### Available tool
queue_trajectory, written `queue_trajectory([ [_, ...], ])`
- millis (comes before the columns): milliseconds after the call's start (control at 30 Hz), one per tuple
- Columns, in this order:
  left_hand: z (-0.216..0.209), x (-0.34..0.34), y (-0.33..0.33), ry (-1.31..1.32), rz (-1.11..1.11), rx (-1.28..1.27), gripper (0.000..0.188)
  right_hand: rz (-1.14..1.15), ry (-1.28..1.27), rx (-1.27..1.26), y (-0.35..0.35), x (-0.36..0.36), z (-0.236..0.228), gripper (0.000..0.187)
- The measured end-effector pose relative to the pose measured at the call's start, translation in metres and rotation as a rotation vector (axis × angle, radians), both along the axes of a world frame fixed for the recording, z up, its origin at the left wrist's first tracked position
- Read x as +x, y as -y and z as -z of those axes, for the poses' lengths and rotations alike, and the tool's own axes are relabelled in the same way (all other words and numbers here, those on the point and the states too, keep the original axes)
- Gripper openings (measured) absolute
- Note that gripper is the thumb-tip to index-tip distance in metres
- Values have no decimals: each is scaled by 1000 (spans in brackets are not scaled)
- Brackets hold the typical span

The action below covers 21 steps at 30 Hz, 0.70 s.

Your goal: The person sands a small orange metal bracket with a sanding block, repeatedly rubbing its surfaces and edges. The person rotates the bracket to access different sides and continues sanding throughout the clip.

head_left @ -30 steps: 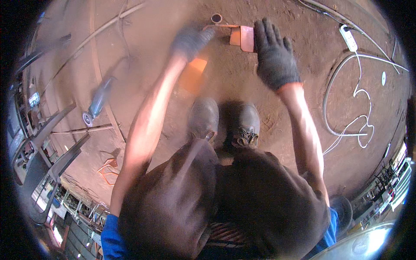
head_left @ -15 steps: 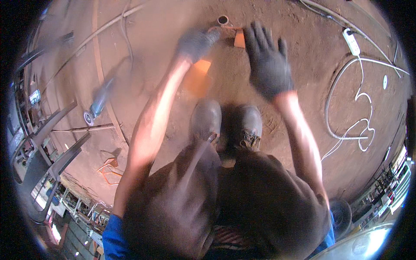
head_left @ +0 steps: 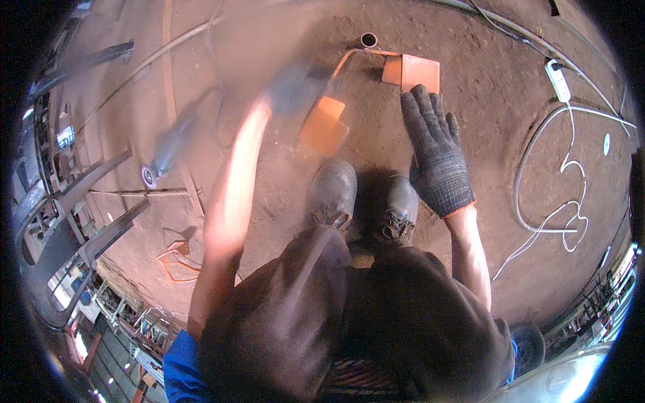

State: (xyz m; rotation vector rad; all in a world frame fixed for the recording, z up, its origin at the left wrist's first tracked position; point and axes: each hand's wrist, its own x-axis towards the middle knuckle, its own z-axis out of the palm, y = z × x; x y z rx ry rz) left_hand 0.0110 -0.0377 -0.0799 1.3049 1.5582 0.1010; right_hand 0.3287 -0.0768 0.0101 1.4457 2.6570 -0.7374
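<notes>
My left hand [head_left: 292, 87], in a grey glove and blurred by motion, is closed on a thin orange bent rod [head_left: 342, 62] with an orange flat plate [head_left: 322, 125] at its lower end, held above the dirt floor. My right hand [head_left: 435, 158], in a dark knit glove, is spread flat with nothing in it. Its fingertips are just below two orange plates [head_left: 415, 71] lying on the ground. A short piece of pipe [head_left: 369, 39] stands just beyond them. My two boots [head_left: 334, 191] are planted below the plates.
An angle grinder [head_left: 168, 149] lies on the floor to the left, with long steel bars [head_left: 168, 80] and metal frames [head_left: 80, 215] near it. A small orange wire piece [head_left: 176, 258] sits at lower left. A white power strip [head_left: 557, 78] and looped white cable [head_left: 537, 174] lie on the right.
My right hand has drawn back from over the orange plates toward my boots. My left hand has kept moving with the orange rod and plate, shifting slightly right.
</notes>
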Motion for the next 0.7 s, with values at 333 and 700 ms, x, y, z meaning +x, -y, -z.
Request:
queue_trajectory([
  [333, -19, 27, -75, -204, 183, 54, 92, -33, -21, 4, 0, -12, 0, 94],
  [700, -32, 37, -50, -321, 71, 235, 70, -30, -74, 29, 0, -9, 1, 91],
])
